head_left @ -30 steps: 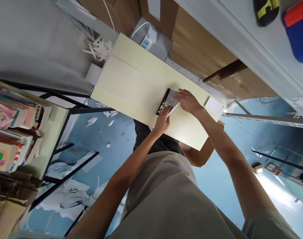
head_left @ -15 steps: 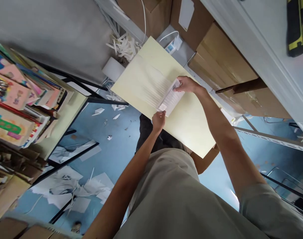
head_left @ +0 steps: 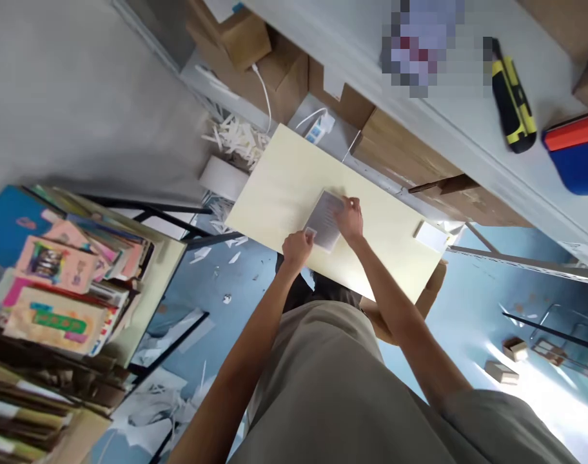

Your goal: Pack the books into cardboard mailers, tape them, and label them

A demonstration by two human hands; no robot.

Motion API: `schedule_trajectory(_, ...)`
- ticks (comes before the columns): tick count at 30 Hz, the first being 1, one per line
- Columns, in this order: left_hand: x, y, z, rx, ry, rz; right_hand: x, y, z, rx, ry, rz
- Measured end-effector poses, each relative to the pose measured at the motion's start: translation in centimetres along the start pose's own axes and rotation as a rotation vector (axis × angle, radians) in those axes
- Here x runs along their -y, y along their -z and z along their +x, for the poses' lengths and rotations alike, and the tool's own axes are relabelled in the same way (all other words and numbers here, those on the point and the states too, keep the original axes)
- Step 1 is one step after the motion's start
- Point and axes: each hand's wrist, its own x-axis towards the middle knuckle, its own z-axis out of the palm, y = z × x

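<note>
A thin, flat grey packet (head_left: 322,222), with what look like faint printed lines and a small white label at its near left corner, is over the cream board (head_left: 279,187). My left hand (head_left: 298,250) is closed, thumb and fingers pinching the packet's near left corner beside the label. On the packet's right edge, my right hand (head_left: 349,220) grips with bent fingers, its fingertips partly hidden. I cannot tell whether the packet is paper in a plastic sleeve or a booklet.
Cardboard boxes (head_left: 405,151) and a power strip (head_left: 316,132) stand behind the board. Paper strips (head_left: 238,138) are heaped at its far left. Books (head_left: 57,264) fill the left-hand table. A yellow-black utility knife (head_left: 514,103) lies on the upper shelf. Scrap paper (head_left: 153,399) litters the floor.
The packet has gone from tilted up to lying nearly flat over the board. My right hand has come lower and closer to my left. The view has shifted, showing more of the upper shelf.
</note>
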Motion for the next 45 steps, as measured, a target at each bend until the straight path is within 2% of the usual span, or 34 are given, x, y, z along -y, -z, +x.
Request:
schedule_trajectory(1, 0.0, 0.8, 0.7, -0.028, -0.038, 0.017, -0.3, -0.4, -1.7, -0.023, -0.012, 0.023)
schedule_trajectory(3, -0.1, 2.2, 2.1, -0.046, -0.119, 0.057, -0.6, -1.4, -4.9, 0.013, -0.031, 0.041)
schedule_trajectory(6, -0.3, 3.5, 3.5, 0.023, -0.228, 0.14, 0.1, -2.9, -8.2, 0.063, -0.027, 0.021)
schedule_trajectory(10, 0.0, 5.2, 4.2, 0.17, -0.285, 0.24, 1.9, -3.2, -9.4, 0.073, -0.075, 0.002)
schedule_trajectory(12, -0.2, 6.5, 4.5, 0.22, -0.307, 0.289, 2.7, -2.4, -9.3, 0.069, -0.097, 0.013)
schedule_trajectory(14, -1.4, 8.1, 5.0, 0.231, -0.36, 0.327, 3.3, -0.8, -9.1, 0.008, -0.098, 0.045)
schedule_trajectory(16, -4.1, 9.8, 5.4, 0.196, -0.485, 0.293, 3.8, 1.8, -8.7, -0.122, -0.085, 0.087)
schedule_trajectory(18, -8.3, 11.7, 5.4, 0.141, -0.679, 0.178, 4.0, 5.3, -8.2, -0.293, -0.068, 0.122)
schedule_trajectory(21, -16.5, 15.1, 4.8, 0.038, -0.968, -0.011, 3.9, 12.6, -7.1, -0.568, -0.052, 0.136)
schedule_trajectory(24, -24.8, 18.4, 4.4, -0.087, -1.144, -0.108, 3.3, 20.8, -5.2, -0.768, -0.026, 0.108)
schedule_trajectory(26, -29.3, 20.1, 4.5, -0.157, -1.202, -0.141, 2.6, 25.7, -3.5, -0.841, -0.023, 0.081)
schedule_trajectory(28, -32.4, 21.4, 5.0, -0.216, -1.234, -0.177, 1.9, 29.5, -1.4, -0.834, -0.005, 0.048)
schedule_trajectory(31, -34.3, 22.5, 5.2, -0.286, -1.255, -0.221, 0.7, 32.4, 1.8, -0.738, 0.002, -0.017)
schedule_trajectory(34, -33.0, 22.8, 4.3, -0.325, -1.249, -0.252, -0.3, 32.8, 3.6, -0.63, 0.01, -0.053)
schedule_trajectory(37, -28.6, 21.8, 3.5, -0.315, -1.201, -0.265, -1.2, 31.3, 3.0, -0.609, 0.017, -0.058)
schedule_trajectory(40, -21.4, 19.3, 4.2, -0.251, -1.057, -0.222, -1.5, 28.2, 0.0, -0.632, 0.025, -0.066)
schedule_trajectory(45, -7.4, 13.5, 7.6, -0.068, -0.61, 0.036, 0.0, 20.1, -7.0, -0.624, -0.011, 0.033)
